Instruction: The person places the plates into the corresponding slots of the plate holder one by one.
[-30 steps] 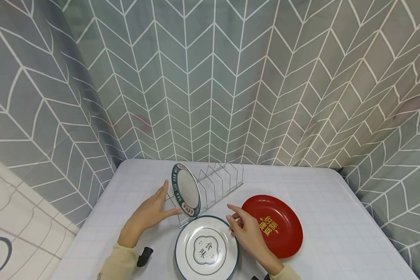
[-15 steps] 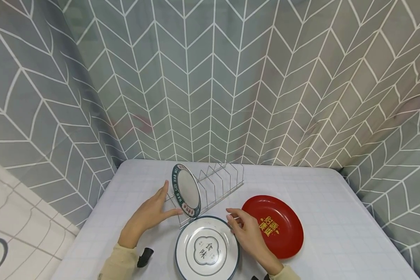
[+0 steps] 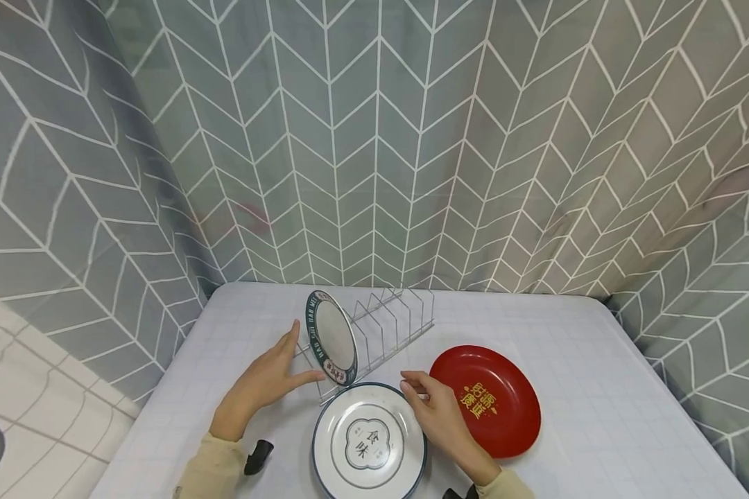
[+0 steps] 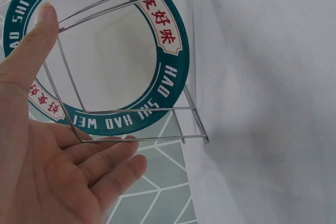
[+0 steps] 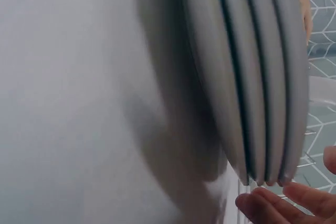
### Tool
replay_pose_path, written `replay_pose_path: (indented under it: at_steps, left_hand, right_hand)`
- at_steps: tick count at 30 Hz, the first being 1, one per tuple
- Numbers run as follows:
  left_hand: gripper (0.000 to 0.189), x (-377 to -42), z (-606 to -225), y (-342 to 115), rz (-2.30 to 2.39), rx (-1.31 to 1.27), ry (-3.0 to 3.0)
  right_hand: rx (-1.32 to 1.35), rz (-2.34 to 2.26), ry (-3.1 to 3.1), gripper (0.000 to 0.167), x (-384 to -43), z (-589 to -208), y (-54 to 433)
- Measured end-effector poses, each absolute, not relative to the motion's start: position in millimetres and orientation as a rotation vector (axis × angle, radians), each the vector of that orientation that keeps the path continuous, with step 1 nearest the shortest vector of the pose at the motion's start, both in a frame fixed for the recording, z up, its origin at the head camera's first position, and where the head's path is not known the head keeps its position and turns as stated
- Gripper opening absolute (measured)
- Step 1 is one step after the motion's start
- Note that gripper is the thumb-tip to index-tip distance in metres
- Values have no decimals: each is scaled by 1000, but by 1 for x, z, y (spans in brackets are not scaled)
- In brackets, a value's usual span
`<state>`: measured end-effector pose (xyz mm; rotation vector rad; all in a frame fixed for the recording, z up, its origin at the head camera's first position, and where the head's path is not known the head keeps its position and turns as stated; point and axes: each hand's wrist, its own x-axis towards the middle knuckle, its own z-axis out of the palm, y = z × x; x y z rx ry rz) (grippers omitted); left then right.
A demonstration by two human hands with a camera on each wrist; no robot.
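A white plate (image 3: 337,336) with a green lettered rim stands tilted in the near-left end of a wire dish rack (image 3: 433,323). Beside it is my left hand (image 3: 262,381), its thumb and fingers spread apart. In the left wrist view, the left thumb (image 4: 39,38) overlaps the plate's edge and the fingers lie along its lower side by the wires; firm contact is unclear. A stack of several white plates (image 3: 337,443) sits upside down before the rack. My right hand (image 3: 440,412) is at the stack's right rim, fingers loosely bent, fingertips (image 5: 294,190) close to the plate edges.
An oval red plate (image 3: 512,402) with yellow characters lies right of the right hand, partly behind it. A white cloth (image 3: 599,402) covers the table. Grey patterned curtains (image 3: 374,173) surround its back and sides. A black wrist device (image 3: 259,457) is by the left sleeve.
The right hand's fingers have drawn in slightly at the stack's rim. The left hand, the tilted plate and the rack look unmoved.
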<state>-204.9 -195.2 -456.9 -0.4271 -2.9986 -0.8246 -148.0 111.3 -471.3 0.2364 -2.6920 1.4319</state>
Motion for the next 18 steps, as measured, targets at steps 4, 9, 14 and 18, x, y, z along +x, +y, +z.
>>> replay_pose_path:
  at_steps: [4,9,14,18]
  left_hand:
    - [117,-205,-458,-195,-818,-436,-2998]
    - [117,-207,-458,-196,-816,-432,-2987]
    - [117,-207,-460,-196,-821,-429,-2997]
    - [117,-206,-459,-197,-826,-421,-2996]
  right_hand:
    - [200,1362,-2757,33,-151,-478,117]
    - [132,1319,-2754,34,-155,-482,125]
    - [52,1288,-2762,33,-154,-482,134]
    - [146,1355,-2795,36,-148,-482,137]
